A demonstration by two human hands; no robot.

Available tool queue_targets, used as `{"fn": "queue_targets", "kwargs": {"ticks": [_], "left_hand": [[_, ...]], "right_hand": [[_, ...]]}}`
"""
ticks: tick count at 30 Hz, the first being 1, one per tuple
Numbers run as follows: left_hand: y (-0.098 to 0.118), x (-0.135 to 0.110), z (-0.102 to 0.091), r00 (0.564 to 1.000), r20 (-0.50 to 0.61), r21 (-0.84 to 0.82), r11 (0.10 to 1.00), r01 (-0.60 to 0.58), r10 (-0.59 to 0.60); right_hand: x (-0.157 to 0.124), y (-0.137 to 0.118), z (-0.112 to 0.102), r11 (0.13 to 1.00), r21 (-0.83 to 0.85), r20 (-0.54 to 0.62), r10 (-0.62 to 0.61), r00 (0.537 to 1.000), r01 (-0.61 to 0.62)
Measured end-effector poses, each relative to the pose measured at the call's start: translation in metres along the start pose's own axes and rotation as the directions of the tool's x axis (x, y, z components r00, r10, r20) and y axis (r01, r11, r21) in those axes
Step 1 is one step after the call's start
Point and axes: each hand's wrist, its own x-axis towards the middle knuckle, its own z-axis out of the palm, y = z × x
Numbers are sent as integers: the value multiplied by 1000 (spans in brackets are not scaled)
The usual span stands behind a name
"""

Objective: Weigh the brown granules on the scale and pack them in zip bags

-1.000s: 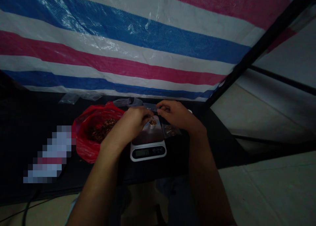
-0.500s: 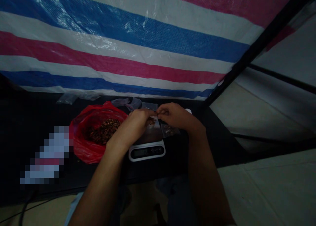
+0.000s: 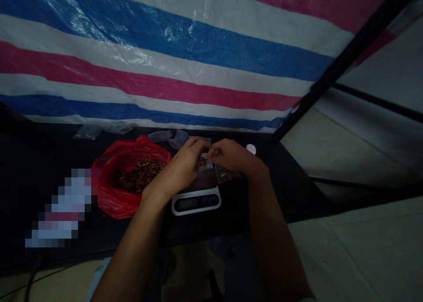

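My left hand (image 3: 189, 160) is over the kitchen scale (image 3: 196, 201), its fingers bent and closed near the tips of my right hand (image 3: 233, 156). The right thumb and fingers are pinched together. Whatever lies between the fingertips is too small and dark to make out. Some brown pieces (image 3: 202, 161) show below the hands, on the scale's plate, partly covered by the left hand. Close under the right hand lies a small clear bag (image 3: 227, 173) with brown contents. Left of the left forearm, a red plastic bag (image 3: 112, 200) stands open, holding many brown seed-like pieces (image 3: 143, 174).
Flat clear bags (image 3: 87, 131) lie along the back of the black table (image 3: 274, 196), with more clear bags (image 3: 178, 139) behind the scale. A white round object (image 3: 251, 149) is past the right hand. Behind hangs a striped tarp (image 3: 185, 90); a black pole (image 3: 330, 86) slants at right.
My left hand has shifted slightly, its fingers lifted and more arched. The right hand has moved a little left, showing more of the white round object.
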Motion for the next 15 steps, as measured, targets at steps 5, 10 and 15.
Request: {"fn": "queue_targets", "kwargs": {"ticks": [5,10,15], "left_hand": [[-4,-3,9,1000,-18,-2,1000,-8,8],[-1,-6,6,1000,-8,29,1000,12,-12],[0,-23,-40,988,57,122,983,138,-146]], "right_hand": [[0,0,1,1000,8,9,-25,1000,25],[-2,0,1,1000,7,2,-29,1000,29],[-1,1,2,999,34,-34,19,999,-18]]}}
